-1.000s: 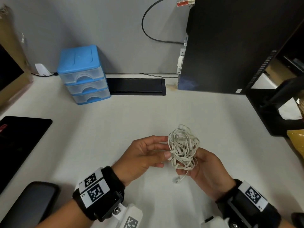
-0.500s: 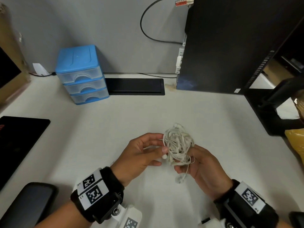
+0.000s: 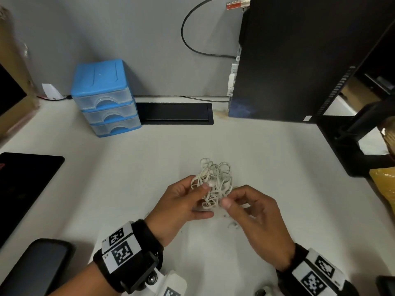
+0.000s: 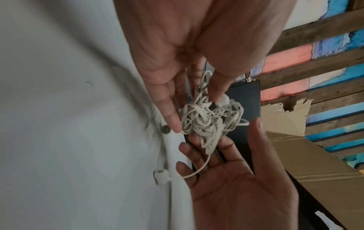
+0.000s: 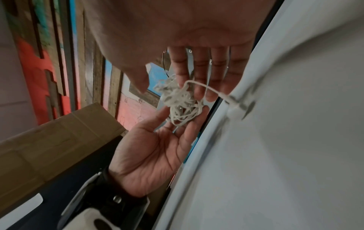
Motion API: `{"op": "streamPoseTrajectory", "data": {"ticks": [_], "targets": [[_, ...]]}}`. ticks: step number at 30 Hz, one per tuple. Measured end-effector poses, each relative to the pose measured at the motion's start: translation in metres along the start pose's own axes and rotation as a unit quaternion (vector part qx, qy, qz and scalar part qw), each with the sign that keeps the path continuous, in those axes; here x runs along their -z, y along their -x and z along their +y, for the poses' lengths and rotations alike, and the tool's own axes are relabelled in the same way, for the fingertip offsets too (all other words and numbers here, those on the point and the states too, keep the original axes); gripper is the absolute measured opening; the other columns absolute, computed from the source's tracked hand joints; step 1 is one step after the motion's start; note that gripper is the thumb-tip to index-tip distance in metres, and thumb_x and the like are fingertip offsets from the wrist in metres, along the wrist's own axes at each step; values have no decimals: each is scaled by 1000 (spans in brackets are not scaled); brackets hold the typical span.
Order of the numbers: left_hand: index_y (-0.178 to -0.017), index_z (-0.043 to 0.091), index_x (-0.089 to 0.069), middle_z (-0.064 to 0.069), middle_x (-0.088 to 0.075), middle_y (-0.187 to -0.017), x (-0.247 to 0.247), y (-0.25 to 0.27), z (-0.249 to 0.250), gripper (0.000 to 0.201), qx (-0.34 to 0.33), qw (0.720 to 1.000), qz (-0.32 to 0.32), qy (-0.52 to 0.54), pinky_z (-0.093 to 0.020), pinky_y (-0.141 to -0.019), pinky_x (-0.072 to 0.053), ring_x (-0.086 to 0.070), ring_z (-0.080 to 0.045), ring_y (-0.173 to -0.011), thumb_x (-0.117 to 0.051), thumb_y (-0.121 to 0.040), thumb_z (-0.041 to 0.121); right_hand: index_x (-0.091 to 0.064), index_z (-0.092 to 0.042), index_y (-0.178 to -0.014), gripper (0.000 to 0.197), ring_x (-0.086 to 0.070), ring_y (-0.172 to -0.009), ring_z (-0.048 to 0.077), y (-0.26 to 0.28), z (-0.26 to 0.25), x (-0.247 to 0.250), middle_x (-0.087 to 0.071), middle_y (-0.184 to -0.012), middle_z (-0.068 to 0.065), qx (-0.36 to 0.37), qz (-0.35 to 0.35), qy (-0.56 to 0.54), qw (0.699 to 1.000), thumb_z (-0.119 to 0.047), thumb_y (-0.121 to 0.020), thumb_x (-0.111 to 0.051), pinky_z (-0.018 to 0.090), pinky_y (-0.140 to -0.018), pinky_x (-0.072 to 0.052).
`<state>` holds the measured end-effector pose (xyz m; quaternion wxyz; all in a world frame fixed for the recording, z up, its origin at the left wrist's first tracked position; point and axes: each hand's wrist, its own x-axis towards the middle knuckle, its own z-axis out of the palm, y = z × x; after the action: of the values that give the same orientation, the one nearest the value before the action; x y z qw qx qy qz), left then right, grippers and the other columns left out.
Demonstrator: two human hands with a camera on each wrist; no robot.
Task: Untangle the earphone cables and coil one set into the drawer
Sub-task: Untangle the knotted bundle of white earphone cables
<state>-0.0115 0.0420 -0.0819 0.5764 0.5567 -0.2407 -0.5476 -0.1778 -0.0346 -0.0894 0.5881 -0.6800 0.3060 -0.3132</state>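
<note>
surface: plain white desk top, matte, hands held just above its near middle
back wall: grey partition panel with a black cable looping down it to the tower
drawer: small blue plastic three-drawer unit with clear fronts at back left, all three drawers closed, well apart from the hands
cables: tangled ball of white earphone cable held between both hands above the desk; one white earbud dangles off it on a loose strand near the desk top
left hand: thumb and fingers pinch the left side of the tangle
right hand: fingers relaxed and spread under and beside the tangle, strand lying over them; firm grip not visible
room: black computer tower at back right, black cable-tray lid set in the desk, brown cardboard box at left, black flat pad at the left edge
</note>
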Motion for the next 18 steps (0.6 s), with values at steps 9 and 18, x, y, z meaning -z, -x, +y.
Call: {"op": "streamPoseTrajectory", "data": {"ticks": [9,18], "targets": [[-107,11,-67,-12,-73,-94,1,-2,0,21,14,1000,-10,10,-36,-70,-58,-72,-24,-81,-47,-100,14,-65,-21,-100,30,-67,-78,22,-13,8,10,-70,-90,4,-30,88,-67,993,-37,-75,-69,29,-58,-52],[-111,11,-70,-15,-72,-106,1,-2,0,31,24,997,-43,67,-36,-72,-57,-71,-28,-88,-63,-82,3,-72,-13,-95,13,-62,-66,17,-12,8,9,-70,-85,17,-49,49,-100,993,-3,-89,-66,26,-57,-51]]}}
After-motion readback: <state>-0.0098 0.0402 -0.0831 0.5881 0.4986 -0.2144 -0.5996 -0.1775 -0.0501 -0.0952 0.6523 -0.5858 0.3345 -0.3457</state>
